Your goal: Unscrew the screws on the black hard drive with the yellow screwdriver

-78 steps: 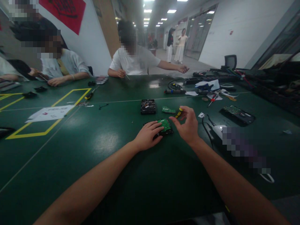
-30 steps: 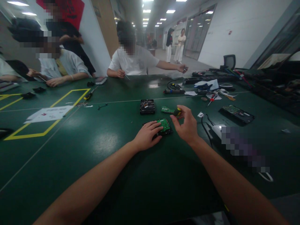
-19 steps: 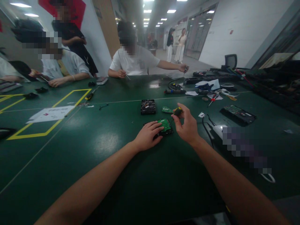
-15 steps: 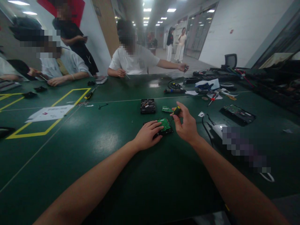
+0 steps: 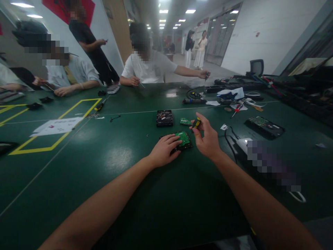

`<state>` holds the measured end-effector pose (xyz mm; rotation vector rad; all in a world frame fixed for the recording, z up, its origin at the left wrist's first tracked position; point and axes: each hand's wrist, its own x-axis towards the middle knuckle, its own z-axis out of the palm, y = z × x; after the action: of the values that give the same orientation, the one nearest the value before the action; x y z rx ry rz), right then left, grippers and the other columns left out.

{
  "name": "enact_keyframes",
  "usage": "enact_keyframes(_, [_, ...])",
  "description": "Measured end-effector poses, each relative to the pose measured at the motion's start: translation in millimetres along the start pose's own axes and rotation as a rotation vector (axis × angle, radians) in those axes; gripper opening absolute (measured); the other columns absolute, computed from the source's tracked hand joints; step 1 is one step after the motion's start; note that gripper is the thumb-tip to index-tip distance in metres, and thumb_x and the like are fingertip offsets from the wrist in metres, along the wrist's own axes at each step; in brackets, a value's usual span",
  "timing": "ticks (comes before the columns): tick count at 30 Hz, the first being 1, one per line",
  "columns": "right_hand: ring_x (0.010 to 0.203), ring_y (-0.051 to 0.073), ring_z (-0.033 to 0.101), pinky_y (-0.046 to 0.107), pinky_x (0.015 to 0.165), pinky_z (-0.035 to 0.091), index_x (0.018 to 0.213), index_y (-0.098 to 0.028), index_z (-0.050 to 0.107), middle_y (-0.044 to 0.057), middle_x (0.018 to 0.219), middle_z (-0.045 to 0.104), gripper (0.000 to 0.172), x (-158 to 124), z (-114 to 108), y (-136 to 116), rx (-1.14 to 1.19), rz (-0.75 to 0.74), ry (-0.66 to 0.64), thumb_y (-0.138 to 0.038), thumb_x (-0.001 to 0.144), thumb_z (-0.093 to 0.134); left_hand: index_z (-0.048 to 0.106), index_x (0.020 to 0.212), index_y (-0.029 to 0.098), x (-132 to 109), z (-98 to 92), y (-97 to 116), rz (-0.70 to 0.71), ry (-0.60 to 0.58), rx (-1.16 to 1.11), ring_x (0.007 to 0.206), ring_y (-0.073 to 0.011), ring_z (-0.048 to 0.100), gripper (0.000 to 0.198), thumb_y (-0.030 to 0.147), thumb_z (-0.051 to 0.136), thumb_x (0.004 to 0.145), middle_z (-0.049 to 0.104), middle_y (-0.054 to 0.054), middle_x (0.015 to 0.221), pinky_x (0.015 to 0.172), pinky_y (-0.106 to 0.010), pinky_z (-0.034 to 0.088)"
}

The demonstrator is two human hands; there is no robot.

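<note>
Your right grip (image 5: 206,139) is pinched round the screwdriver (image 5: 197,123), tip slanting down at the drive (image 5: 184,139), which sits green board up on the bench (image 5: 104,173). Your left grip (image 5: 163,150) lies flat on it, fingers spread, clasping nothing. My worry is that a slanted tip could skid across the board toward your left fingertips. Any freed screw may roll off toward the spare board (image 5: 185,121) or the cable (image 5: 229,137).
</note>
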<state>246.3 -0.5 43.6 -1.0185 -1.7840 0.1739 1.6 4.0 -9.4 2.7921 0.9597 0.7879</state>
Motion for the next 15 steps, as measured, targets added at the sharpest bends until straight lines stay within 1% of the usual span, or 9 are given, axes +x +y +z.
enact_keyframes(6, [0.11,0.028,0.075,0.054,0.105,0.06,0.164,-0.03,0.036,0.011,0.13,0.072,0.062,-0.5,-1.6,-1.0,-0.048,0.001,-0.009,-0.024,0.104,0.05,0.061,0.144,0.023,-0.2,-0.2,-0.8,0.004,0.004,-0.006,0.148,-0.0348,0.05,0.046,0.036,0.066,0.1,0.06,-0.012,0.153,0.119,-0.062,0.046])
enact_keyframes(9, [0.113,0.029,0.072,0.054,0.103,0.06,0.164,-0.031,0.036,0.012,0.136,0.069,0.062,-0.6,-1.0,-1.5,-0.089,-0.018,0.013,-0.025,0.104,0.052,0.062,0.144,0.023,-0.1,-0.6,-0.8,0.005,0.002,-0.002,0.148,-0.0346,0.05,0.046,0.036,0.066,0.1,0.06,-0.012,0.153,0.119,-0.061,0.046])
enact_keyframes(11, [0.111,0.029,0.071,0.054,0.1,0.061,0.164,-0.032,0.037,0.012,0.137,0.067,0.063,-0.3,-0.7,-2.5,-0.135,-0.047,0.032,-0.027,0.103,0.055,0.062,0.143,0.021,0.1,-0.9,-0.5,0.004,0.002,0.004,0.148,-0.0345,0.05,0.046,0.036,0.066,0.1,0.061,-0.012,0.152,0.12,-0.06,0.045])
enact_keyframes(15, [0.1,0.026,0.068,0.05,0.095,0.061,0.162,-0.034,0.041,0.009,0.122,0.069,0.062,1.0,-1.1,-5.6,-0.183,-0.091,0.036,-0.026,0.103,0.06,0.063,0.143,0.022,0.7,-1.8,0.6,0.0,0.003,-0.006,0.148,-0.0344,0.05,0.045,0.036,0.066,0.1,0.061,-0.013,0.152,0.12,-0.06,0.045])
